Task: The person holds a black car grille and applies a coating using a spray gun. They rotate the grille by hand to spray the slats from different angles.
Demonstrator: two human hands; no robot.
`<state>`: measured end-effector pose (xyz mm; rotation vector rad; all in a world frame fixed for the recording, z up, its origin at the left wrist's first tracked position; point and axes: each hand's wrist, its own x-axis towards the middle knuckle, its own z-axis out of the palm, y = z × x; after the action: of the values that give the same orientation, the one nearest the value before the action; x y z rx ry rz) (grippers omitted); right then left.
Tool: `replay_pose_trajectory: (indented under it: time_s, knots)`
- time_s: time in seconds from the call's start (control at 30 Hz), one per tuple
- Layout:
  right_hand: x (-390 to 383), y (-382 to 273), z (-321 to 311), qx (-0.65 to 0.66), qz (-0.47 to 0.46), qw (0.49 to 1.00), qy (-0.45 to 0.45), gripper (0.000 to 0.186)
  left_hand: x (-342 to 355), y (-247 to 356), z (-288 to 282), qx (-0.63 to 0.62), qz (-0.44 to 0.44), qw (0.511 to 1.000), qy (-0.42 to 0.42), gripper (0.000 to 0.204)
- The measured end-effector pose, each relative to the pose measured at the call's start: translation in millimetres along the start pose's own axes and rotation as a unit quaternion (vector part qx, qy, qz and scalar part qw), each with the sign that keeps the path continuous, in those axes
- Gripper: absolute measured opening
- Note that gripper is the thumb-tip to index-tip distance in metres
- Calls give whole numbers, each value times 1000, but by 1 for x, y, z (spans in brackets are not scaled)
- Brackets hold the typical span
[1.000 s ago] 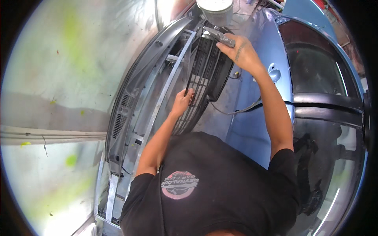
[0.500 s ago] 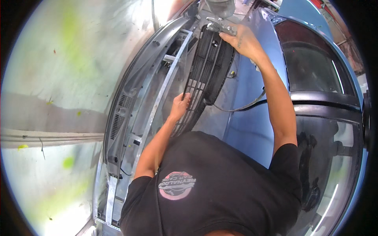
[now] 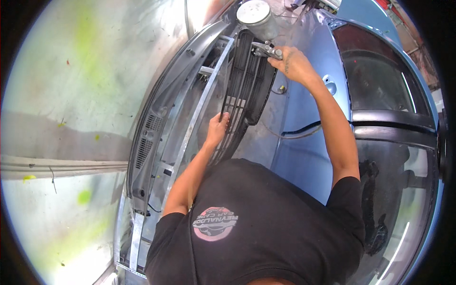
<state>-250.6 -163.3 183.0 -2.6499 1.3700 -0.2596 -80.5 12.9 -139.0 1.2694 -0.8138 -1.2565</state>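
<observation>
My left hand (image 3: pixel 217 129) is closed around the left edge of a long black plastic car grille (image 3: pixel 246 78) with slatted openings. The grille slants up and away from my chest, its lower end hidden behind my shirt. In my right hand (image 3: pixel 294 65) is a metal spray gun (image 3: pixel 266 50), gripped near the upper end of the grille, over its dark face. A grey cup (image 3: pixel 259 20) with a pale round lid sits beyond the gun and appears joined to it. I cannot tell whether the trigger is pressed.
Left of the grille, a metal stand (image 3: pixel 202 102) carries a long dark trim panel (image 3: pixel 154 111). A paint-marked pale wall (image 3: pixel 71 95) is farther left. Close on my right stands a blue car (image 3: pixel 304 164) with dark windows. A thin hose (image 3: pixel 301 135) hangs beside the car.
My right hand and the spray gun have come nearer to me along the grille. The cup has tilted, so its lid now shows. My left hand keeps its hold on the grille.
</observation>
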Motion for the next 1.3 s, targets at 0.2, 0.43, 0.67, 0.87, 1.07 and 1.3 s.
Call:
replay_pose_trajectory:
  time_s: [0.2,0.43,0.67,0.87,1.07,1.3]
  knots:
    - [2,12,6,20,-28,999,-1,30,0,1,-3,7,3,1000,2,42]
    - [1,-5,-1,13,-4,1000,-27,35,-4,8,4,25,4,999,26,37]
    - [8,11,-5,20,-1,1000,22,30,2,-7,6,64,29,997,6,40]
    - [12,3,-13,45,-22,998,50,32,5,-7,6,44,28,998,31,40]
    - [26,-11,-18,57,-49,995,62,32,5,-8,1,53,22,998,16,38]
    - [35,-9,-24,53,1,998,25,31,4,-5,-1,42,23,999,19,37]
